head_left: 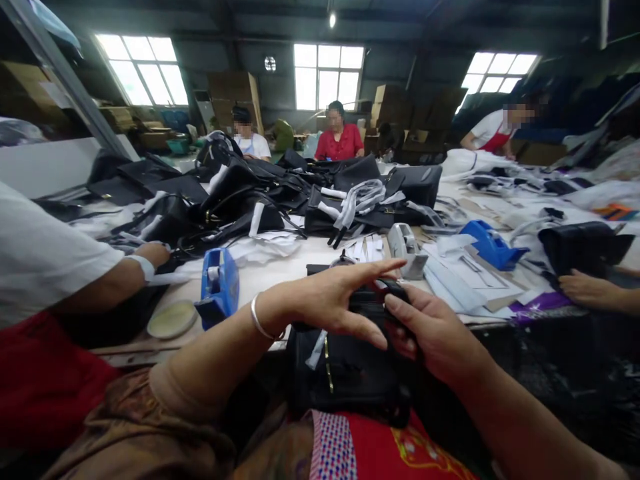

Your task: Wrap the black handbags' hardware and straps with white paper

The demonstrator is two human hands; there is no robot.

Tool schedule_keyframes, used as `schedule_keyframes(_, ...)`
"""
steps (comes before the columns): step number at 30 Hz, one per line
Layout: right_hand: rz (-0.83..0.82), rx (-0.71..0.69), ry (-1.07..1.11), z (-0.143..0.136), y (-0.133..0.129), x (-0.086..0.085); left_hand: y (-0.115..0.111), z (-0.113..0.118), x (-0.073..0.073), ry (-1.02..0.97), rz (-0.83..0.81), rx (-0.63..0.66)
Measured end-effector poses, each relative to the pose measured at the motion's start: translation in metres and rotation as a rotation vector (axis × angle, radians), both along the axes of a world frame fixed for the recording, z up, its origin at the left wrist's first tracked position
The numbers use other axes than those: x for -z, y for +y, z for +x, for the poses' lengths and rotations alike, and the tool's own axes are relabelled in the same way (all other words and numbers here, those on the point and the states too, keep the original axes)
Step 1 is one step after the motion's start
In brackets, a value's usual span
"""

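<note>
A black bag [350, 373] with a gold zip lies on my lap against the table edge, a whitish strip [317, 349] on it. My left hand [345, 300], a silver bangle at its wrist, is spread above the bag, thumb and fingers apart, with nothing visibly gripped. Close to its right, my right hand [430, 327] is closed round a black strap-like piece [393, 291] above the bag's right part. Part of that piece is hidden behind my fingers.
Black bags [240, 187] are heaped across the table. Tape dispensers stand nearby, blue [220, 283], grey [407, 250] and blue [493, 245]. A yellowish dish [173, 319] sits front left. Co-workers' arms reach in at left [113, 283] and right [595, 291].
</note>
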State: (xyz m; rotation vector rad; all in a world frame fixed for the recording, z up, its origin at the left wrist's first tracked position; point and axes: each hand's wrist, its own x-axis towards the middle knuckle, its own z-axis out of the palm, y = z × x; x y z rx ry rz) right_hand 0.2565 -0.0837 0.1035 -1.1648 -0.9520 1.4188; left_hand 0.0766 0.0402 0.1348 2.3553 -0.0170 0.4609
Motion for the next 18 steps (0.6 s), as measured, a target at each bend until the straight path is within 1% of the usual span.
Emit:
schedule_keyframes(1,0.024,0.008,0.020,0.000,0.005,-0.003,-0.001,0.003,0.000,0.047,0.009,-0.037)
schedule_keyframes(2,0.063,0.034,0.034,0.002,0.010,-0.005,0.003,0.007,0.001,0.094,0.003,-0.070)
schedule_keyframes(3,0.120,0.079,0.031,0.005,0.015,-0.005,0.011,0.012,0.000,0.138,-0.025,-0.096)
schedule_keyframes(5,0.254,0.236,-0.041,0.019,0.024,0.002,0.042,0.023,-0.003,0.146,-0.146,-0.221)
schedule_keyframes(6,0.300,0.333,-0.103,0.029,0.027,0.011,0.062,0.028,-0.007,0.097,-0.226,-0.351)
schedule_keyframes(7,0.313,0.425,-0.171,0.041,0.030,0.023,0.085,0.033,-0.011,-0.032,-0.287,-0.583)
schedule_keyframes(8,0.287,0.505,-0.241,0.053,0.031,0.038,0.108,0.037,-0.014,-0.090,-0.294,-0.702)
schedule_keyframes(9,0.217,0.563,-0.310,0.065,0.029,0.057,0.131,0.039,-0.015,-0.127,-0.289,-0.816)
schedule_keyframes(10,0.129,0.599,-0.374,0.076,0.025,0.077,0.152,0.039,-0.013,-0.132,-0.247,-1.013)
schedule_keyframes(11,0.035,0.616,-0.440,0.084,0.018,0.098,0.168,0.037,-0.008,-0.118,-0.194,-1.169)
schedule_keyframes(12,-0.060,0.604,-0.496,0.091,0.009,0.120,0.178,0.033,0.001,-0.101,-0.127,-1.259)
schedule_keyframes(13,-0.148,0.573,-0.504,0.094,-0.003,0.141,0.182,0.027,0.014,-0.102,-0.045,-1.303)
schedule_keyframes(14,-0.223,0.531,-0.476,0.093,-0.015,0.160,0.177,0.019,0.030,-0.118,0.042,-1.294)
schedule_keyframes(15,-0.267,0.464,-0.448,0.090,-0.027,0.177,0.166,0.010,0.049,-0.143,0.098,-1.266)
schedule_keyframes(16,-0.298,0.402,-0.420,0.085,-0.038,0.190,0.148,-0.001,0.068,-0.172,0.118,-1.248)
schedule_keyframes(18,-0.303,0.284,-0.349,0.071,-0.053,0.209,0.100,-0.023,0.109,-0.147,0.074,-1.212)
